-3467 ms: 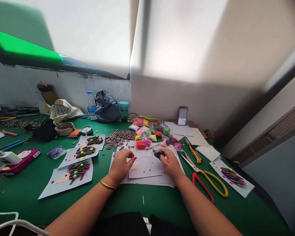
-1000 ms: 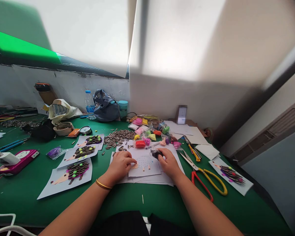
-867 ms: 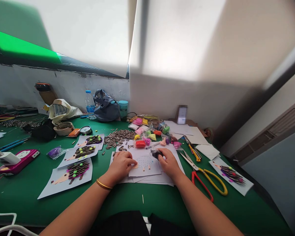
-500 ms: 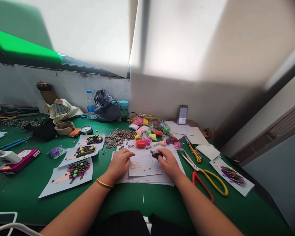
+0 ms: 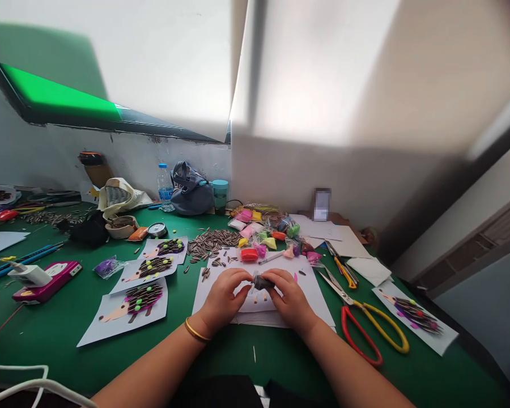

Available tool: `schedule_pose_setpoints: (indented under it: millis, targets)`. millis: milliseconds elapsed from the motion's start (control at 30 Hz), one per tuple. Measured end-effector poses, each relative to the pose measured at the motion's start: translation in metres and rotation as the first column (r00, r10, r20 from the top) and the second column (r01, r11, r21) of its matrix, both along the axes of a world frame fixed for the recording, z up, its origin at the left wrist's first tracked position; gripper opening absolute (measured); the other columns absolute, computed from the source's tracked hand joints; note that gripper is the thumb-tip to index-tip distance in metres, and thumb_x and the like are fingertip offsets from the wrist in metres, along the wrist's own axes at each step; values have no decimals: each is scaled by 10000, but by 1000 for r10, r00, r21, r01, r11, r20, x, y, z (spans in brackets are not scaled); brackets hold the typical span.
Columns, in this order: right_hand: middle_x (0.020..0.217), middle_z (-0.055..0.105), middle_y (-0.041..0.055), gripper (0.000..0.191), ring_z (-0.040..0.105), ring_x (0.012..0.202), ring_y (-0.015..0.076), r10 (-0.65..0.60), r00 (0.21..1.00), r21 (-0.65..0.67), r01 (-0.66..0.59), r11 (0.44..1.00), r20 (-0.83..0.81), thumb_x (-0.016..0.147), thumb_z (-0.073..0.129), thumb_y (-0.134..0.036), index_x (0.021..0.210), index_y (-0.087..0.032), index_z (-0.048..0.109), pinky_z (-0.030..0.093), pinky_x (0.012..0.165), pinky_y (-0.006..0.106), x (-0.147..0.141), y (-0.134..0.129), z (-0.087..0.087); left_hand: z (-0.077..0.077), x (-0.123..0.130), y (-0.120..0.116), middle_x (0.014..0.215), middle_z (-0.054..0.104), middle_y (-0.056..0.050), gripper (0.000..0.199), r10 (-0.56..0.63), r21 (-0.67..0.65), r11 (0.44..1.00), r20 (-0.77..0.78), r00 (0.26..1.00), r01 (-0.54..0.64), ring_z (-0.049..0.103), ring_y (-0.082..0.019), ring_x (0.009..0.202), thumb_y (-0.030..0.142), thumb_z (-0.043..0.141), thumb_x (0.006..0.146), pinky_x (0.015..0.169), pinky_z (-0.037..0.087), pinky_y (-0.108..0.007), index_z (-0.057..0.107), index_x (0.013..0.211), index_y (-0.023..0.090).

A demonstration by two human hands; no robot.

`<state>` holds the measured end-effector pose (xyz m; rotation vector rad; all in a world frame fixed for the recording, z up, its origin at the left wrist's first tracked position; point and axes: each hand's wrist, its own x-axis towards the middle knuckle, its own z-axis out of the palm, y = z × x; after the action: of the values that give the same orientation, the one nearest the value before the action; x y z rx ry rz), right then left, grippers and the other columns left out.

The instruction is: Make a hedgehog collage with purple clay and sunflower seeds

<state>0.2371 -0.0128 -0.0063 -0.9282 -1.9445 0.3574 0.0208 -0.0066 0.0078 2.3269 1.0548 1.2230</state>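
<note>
A small clear bag of dark modelling clay [image 5: 262, 282] is held up between my two hands, over the middle of the white paper. My right hand [image 5: 292, 299] grips its right side between thumb and fingers. On the other side, my left hand [image 5: 226, 299] pinches the loose plastic end of the bag. Beneath them lies a sheet with a hedgehog drawing [image 5: 259, 305], mostly covered by the hands; only its little feet show. White paper sheets [image 5: 310, 294] are stacked under the drawing. A red clay piece [image 5: 249, 255] and a pen [image 5: 271, 258] rest just beyond.
Sunflower seeds [image 5: 212, 242] are heaped behind the paper, near bagged coloured clay [image 5: 259, 229]. Finished hedgehog cards [image 5: 130, 306] lie left, another card [image 5: 414, 317] right. Large scissors [image 5: 357, 306] sit beside my right forearm. A toothpick [image 5: 254, 354] lies in front, a power bank [image 5: 46, 283] far left.
My left hand has moved right from the paper and taken hold of the clay bag's end. My right hand has brought the bag toward the middle, over the drawing. The view has shifted slightly.
</note>
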Motion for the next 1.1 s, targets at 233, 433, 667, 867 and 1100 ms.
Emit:
schedule_pose_setpoints:
  millis: [233,433,667,867,1100]
  targets:
    - [1150,630,81,367,590,1083,235,1,1000,-10,-1,1000,15,855,543,-104,1176,-267,614,514,954,422,-1,-1,3,-3,3,-2,1011,670,-40,213,-11,-145,989,39,999,17,629,-184,942,179,545,886,878,514,-349,592,1089,223]
    - [1249,602,115,508,580,1145,266,61,998,-58,-59,997,31,840,683,-300,1311,-245,503,502,983,446,-4,-3,-3,-1,6,-3,978,653,-36,148,-64,-153,985,119,991,82,621,-167,920,229,554,920,865,522,-333,591,1062,211]
    - [1221,641,119,432,597,1122,273,31,997,-34,-29,999,66,921,583,-365,1328,-239,509,507,958,455,-3,-5,-3,-3,7,-1,946,660,-39,140,-59,-228,967,214,975,109,633,-176,891,291,596,903,844,539,-342,608,1014,207]
    - [1137,678,91,339,628,1044,255,2,999,-21,-1,1000,47,901,603,-280,1238,-257,576,527,910,439,-5,-6,1,-7,8,6,897,681,-33,137,-64,-318,936,278,958,155,653,-179,849,316,610,881,816,557,-340,633,953,202]
    - [1117,683,88,323,628,1027,253,3,999,-35,-2,999,53,894,587,-214,1216,-246,581,522,903,435,-5,-7,2,-2,7,4,894,677,-24,144,-78,-314,938,226,971,148,643,-173,844,262,646,830,812,545,-333,633,961,204]
